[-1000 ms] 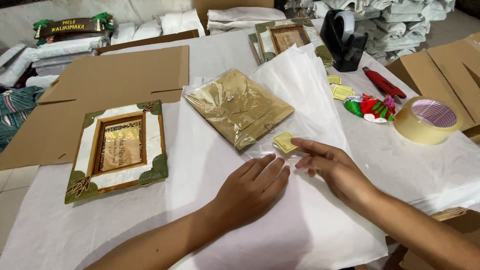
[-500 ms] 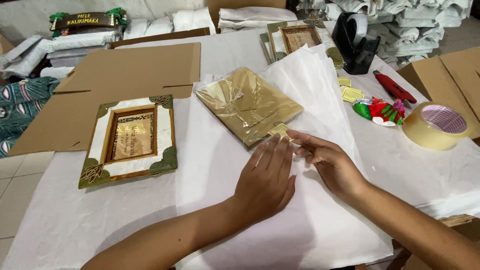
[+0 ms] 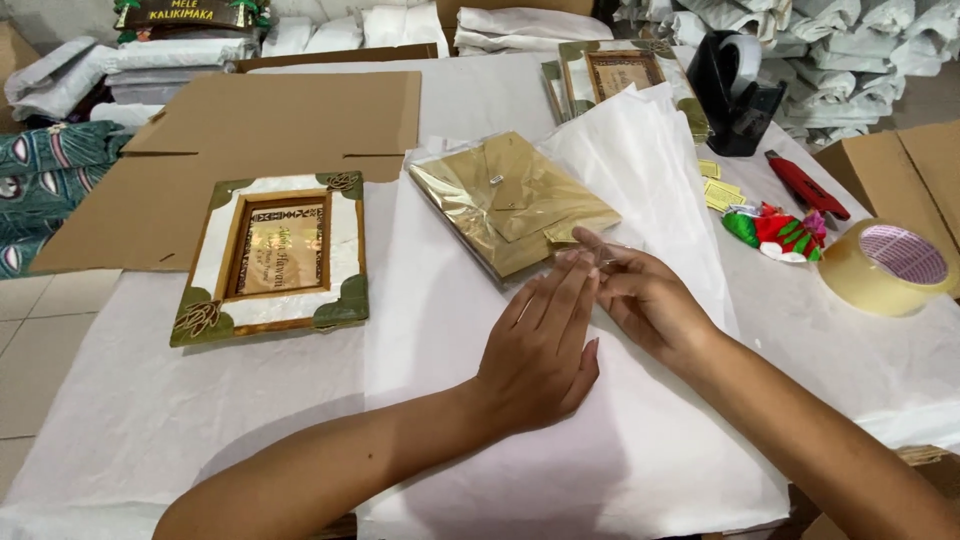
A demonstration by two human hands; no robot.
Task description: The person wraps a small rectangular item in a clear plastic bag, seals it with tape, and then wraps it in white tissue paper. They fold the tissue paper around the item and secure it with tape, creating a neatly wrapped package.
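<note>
A flat gold-wrapped package [image 3: 505,200] lies on a sheet of white tissue paper [image 3: 480,400]. My right hand [image 3: 645,300] pinches a small gold sticker [image 3: 566,232] at the package's near right corner. Just left of it, my left hand [image 3: 540,350] rests flat on the tissue, holding nothing, its fingertips touching the right hand's fingers. A framed picture with green corners [image 3: 272,255] lies to the left of the package.
Flat cardboard [image 3: 250,130] lies behind the frame. To the right are a roll of clear packing tape [image 3: 890,268], a red cutter [image 3: 805,186], a red-green ornament [image 3: 775,230], yellow stickers [image 3: 720,190] and a black tape dispenser [image 3: 735,90]. Another frame [image 3: 620,75] is at the back.
Both hands have slid forward over the tissue towards the gold package, bringing the small sticker up to its near corner. The left hand has closed in against the right.
</note>
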